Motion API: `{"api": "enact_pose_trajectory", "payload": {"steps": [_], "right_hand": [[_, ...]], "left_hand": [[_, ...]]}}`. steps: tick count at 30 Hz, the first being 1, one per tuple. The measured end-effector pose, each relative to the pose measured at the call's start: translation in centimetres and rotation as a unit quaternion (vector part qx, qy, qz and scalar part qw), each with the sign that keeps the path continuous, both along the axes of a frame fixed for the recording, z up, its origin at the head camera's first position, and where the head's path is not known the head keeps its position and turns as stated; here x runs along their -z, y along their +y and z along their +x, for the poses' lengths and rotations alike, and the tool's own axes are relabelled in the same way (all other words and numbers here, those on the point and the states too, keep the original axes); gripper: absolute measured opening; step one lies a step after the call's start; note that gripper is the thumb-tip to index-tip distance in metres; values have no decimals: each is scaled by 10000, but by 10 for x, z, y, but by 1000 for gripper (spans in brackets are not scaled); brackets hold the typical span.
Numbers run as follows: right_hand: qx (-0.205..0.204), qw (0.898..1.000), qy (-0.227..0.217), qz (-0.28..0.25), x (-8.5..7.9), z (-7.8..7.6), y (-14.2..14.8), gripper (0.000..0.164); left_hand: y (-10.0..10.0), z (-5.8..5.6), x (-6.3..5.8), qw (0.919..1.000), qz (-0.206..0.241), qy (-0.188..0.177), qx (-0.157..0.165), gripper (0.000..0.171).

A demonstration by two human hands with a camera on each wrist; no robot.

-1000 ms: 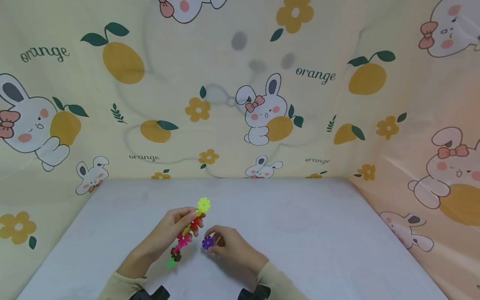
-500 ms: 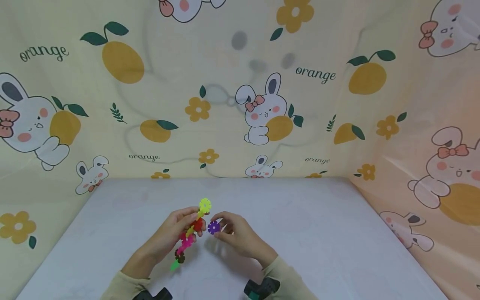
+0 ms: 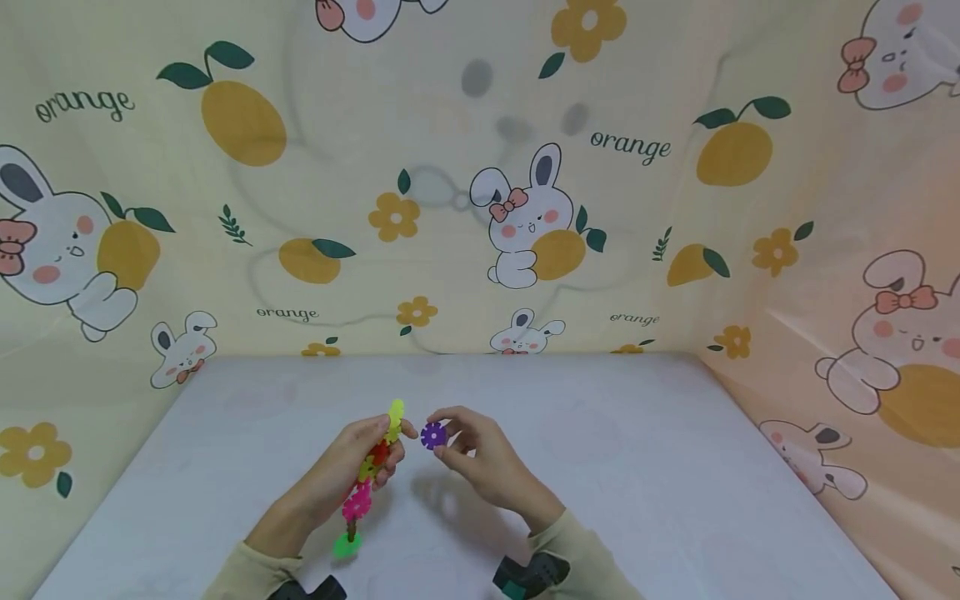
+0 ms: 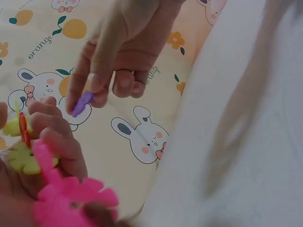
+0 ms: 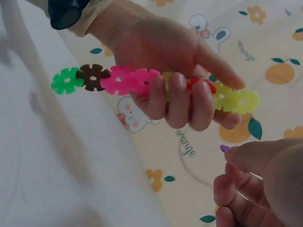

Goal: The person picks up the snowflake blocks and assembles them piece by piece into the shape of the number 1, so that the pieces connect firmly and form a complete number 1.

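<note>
My left hand (image 3: pixel 341 462) grips a chain of flower-shaped plastic snap discs (image 5: pixel 118 79), its fingers curled round the middle. Green, brown and pink discs hang out below the palm; yellow ones stick out past the thumb. Red and olive-yellow discs are partly covered by the fingers. To the right, my right hand (image 3: pixel 483 458) pinches a single purple snap disc (image 3: pixel 433 435) between thumb and forefinger. A small gap separates that disc from the yellow end of the chain. In the left wrist view the purple disc (image 4: pixel 83 104) shows edge-on.
Both hands are above a white tabletop (image 3: pixel 637 467), which carries their shadows. A cream cloth (image 3: pixel 450 250) printed with rabbits and oranges rises behind the table and at its sides.
My right hand has lifted the purple disc up and slightly to the right, level with the chain's upper end. My left hand has turned the chain, so its yellow end now shows narrower.
</note>
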State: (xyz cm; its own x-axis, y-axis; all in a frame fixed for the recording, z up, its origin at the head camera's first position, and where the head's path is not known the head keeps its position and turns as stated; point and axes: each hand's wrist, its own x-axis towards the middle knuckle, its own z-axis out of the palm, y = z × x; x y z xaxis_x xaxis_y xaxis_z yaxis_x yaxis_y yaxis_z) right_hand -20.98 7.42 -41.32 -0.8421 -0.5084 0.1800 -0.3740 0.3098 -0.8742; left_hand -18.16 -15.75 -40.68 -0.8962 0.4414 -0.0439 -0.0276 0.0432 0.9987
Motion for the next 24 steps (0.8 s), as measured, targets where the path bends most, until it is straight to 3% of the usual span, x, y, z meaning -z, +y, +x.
{"api": "enact_pose_trajectory", "payload": {"steps": [7,15,24], "right_hand": [[225,9993,-40,-282,-7,2,3,34],[226,9973,-44,-699,-17,7,5,35],[143,9941,31,-1073,-22,11,6,35]], "left_hand": [[4,0,2,9998,-100,47,-136,52],[7,0,1,9995,-287,146,-56,42],[5,1,2,9981,-598,144,32,62]]}}
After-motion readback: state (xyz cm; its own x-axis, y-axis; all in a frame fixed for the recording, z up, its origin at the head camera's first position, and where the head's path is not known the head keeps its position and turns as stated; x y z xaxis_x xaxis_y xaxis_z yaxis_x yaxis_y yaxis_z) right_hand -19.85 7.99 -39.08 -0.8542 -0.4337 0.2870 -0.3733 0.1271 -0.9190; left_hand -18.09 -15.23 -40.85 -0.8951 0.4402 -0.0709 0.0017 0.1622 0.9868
